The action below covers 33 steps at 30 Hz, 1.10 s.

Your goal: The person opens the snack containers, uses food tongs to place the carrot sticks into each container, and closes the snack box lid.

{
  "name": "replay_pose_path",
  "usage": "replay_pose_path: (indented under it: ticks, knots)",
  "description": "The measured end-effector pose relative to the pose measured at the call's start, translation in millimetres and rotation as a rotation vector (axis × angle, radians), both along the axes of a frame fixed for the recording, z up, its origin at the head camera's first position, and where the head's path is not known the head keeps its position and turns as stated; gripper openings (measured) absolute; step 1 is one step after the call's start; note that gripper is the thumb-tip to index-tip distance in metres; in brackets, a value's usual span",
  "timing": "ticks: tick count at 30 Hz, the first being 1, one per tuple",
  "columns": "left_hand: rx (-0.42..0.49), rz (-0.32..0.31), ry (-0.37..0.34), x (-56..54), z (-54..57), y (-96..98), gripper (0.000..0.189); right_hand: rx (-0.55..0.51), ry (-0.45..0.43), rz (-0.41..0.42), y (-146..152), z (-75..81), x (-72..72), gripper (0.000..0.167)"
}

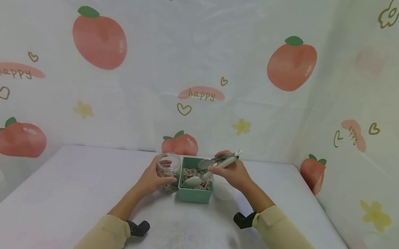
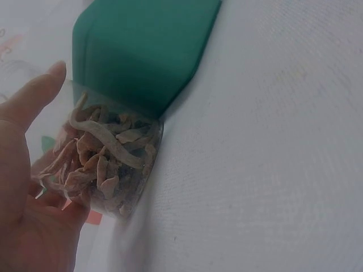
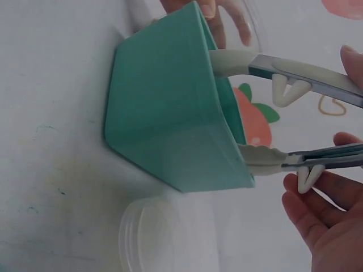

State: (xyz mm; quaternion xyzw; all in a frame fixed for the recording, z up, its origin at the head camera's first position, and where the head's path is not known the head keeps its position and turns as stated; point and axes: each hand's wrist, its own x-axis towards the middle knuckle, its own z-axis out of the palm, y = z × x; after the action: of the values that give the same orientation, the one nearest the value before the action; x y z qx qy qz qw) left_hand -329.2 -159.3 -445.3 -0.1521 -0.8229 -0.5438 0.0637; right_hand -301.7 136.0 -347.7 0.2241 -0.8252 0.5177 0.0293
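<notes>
My left hand (image 1: 150,178) grips a clear jar (image 1: 170,159) around its side. Dried brownish strips (image 2: 108,153) fill the lower part of the jar in the left wrist view. Touching or nearly touching the jar is a green rectangular box (image 1: 193,196), which holds more dried strips (image 1: 191,174). From the right, my right hand (image 1: 235,174) holds a pair of tongs (image 3: 309,73) with pale tips and grey-edged arms. The tongs are spread, and both tips reach inside the box rim; the right wrist view hides what lies between them.
A round translucent lid (image 3: 150,238) lies on the white table (image 1: 184,240), to the right of the box. Behind the table stands a fruit-printed wall covering (image 1: 208,58), with another side of it on the right.
</notes>
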Motion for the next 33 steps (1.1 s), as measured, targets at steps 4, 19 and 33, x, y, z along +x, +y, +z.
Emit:
replay_pose_path:
  ticks: [4, 19, 33]
  knots:
    - [-0.005, 0.003, 0.000, -0.1, 0.1, -0.3, 0.092, 0.073, 0.014, -0.030, 1, -17.5, -16.2, 0.049]
    - [0.008, -0.013, 0.014, 1.8, 2.0, 1.2, 0.093, 0.019, -0.031, -0.128, -2, -31.4, -26.9, 0.042]
    - [0.009, -0.001, 0.002, 1.0, 0.6, -0.2, 0.091, -0.095, 0.032, -0.280, -14, -46.1, -26.2, 0.023]
